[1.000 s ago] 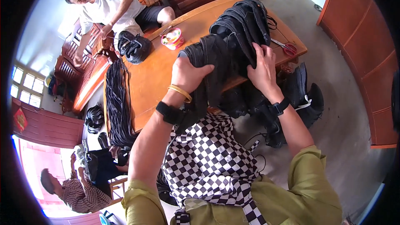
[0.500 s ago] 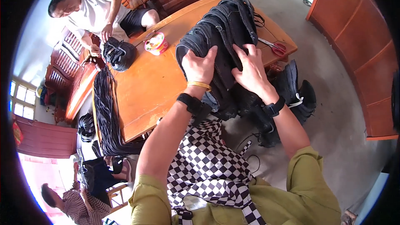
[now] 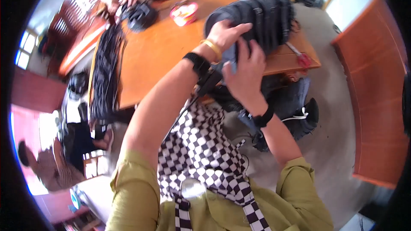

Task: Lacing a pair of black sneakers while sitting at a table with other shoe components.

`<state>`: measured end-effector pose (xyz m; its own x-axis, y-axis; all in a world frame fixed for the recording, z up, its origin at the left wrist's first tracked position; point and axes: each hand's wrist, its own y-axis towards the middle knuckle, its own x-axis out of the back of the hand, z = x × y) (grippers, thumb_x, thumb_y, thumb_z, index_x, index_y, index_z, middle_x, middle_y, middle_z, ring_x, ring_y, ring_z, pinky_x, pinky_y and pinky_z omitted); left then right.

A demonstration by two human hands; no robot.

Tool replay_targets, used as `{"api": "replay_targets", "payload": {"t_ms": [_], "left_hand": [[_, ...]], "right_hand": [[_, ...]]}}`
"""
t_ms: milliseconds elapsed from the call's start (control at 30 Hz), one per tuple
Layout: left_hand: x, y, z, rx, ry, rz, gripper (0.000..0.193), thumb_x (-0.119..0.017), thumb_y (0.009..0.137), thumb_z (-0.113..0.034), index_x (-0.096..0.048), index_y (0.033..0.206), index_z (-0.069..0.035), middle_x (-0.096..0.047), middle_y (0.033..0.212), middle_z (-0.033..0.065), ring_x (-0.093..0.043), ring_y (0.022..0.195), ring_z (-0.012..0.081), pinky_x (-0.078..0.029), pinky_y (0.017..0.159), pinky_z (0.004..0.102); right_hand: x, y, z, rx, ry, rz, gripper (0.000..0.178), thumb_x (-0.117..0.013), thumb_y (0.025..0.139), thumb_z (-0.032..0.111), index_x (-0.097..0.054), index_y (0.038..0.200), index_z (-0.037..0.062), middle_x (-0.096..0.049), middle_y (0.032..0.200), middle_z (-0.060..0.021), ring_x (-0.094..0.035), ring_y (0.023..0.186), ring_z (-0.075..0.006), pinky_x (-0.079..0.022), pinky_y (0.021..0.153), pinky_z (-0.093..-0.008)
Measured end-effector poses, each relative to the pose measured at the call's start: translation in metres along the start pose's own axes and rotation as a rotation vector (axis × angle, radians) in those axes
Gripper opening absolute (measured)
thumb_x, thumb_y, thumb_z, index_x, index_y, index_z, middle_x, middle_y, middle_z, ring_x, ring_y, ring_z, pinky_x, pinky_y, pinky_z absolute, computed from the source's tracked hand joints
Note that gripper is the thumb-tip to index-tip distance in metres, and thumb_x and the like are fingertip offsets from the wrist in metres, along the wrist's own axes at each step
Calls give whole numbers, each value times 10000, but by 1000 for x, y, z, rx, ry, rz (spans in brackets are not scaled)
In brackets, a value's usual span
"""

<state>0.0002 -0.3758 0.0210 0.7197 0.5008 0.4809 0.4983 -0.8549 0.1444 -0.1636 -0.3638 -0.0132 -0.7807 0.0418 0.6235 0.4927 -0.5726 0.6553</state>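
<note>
A pile of dark denim garments (image 3: 261,17) lies on the right end of an orange wooden table (image 3: 162,51). My left hand (image 3: 224,36) rests on the near side of the pile, fingers closed on the fabric; a yellow bangle and a black watch sit on that wrist. My right hand (image 3: 246,70) grips the lower edge of the same pile, just below the left hand, with a black band on its wrist. More dark denim (image 3: 291,107) hangs and lies below the table's edge.
Red-handled scissors (image 3: 299,55) lie at the table's right edge. A small red and white container (image 3: 184,13) stands mid-table. Another person's hands (image 3: 120,0) work on a dark garment (image 3: 139,15) at the far side. A long stack of dark cloth (image 3: 105,72) runs along the left.
My head has tipped down and the view has shifted. Both hands have drawn closer together on the denim pile, the right one sliding under the left.
</note>
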Motion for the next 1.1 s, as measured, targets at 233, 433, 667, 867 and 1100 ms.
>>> {"api": "replay_targets", "payload": {"t_ms": [233, 433, 667, 867, 1100], "left_hand": [[120, -172, 12, -315, 274, -364, 214, -751, 892, -145, -720, 1032, 13, -717, 975, 103, -724, 908, 180, -575, 824, 297], [248, -463, 137, 422, 610, -982, 151, -716, 878, -180, -746, 931, -42, -716, 869, 117, -724, 777, 232, -566, 734, 325], [154, -790, 302, 1493, 183, -1030, 381, -676, 810, -307, -753, 878, 60, -736, 852, 245, -740, 869, 364, -553, 815, 420], [66, -770, 372, 1500, 83, -697, 371, -649, 839, -387, -776, 1023, -91, -739, 980, 174, -675, 1037, 348, -530, 942, 401], [67, -697, 386, 1575, 309, -335, 439, -646, 879, -286, -661, 1310, -200, -444, 1480, 143, -429, 1381, 372, -386, 1130, 512]], "right_hand": [[-26, 26, -40, 140, -352, -151, 519, -594, 821, 65, -537, 1337, 94, -552, 1223, -229, -543, 1111, -420, -421, 921, -560], [-19, 8, -51, 372, -297, -161, 478, -725, 858, 237, -642, 1311, 110, -612, 1222, -203, -574, 1124, -380, -478, 976, -483], [-20, -101, 6, 468, -36, 389, 382, -674, 881, 41, -674, 1262, 66, -541, 1273, -138, -565, 1189, -311, -464, 1019, -427], [-25, -108, 61, 651, 15, 610, 366, -606, 866, -29, -664, 1225, 16, -535, 1293, -161, -559, 1207, -331, -468, 1026, -415], [-9, -103, 95, 720, -50, 782, 351, -598, 871, -22, -658, 1215, 17, -529, 1279, -171, -551, 1217, -343, -456, 1034, -420]]}}
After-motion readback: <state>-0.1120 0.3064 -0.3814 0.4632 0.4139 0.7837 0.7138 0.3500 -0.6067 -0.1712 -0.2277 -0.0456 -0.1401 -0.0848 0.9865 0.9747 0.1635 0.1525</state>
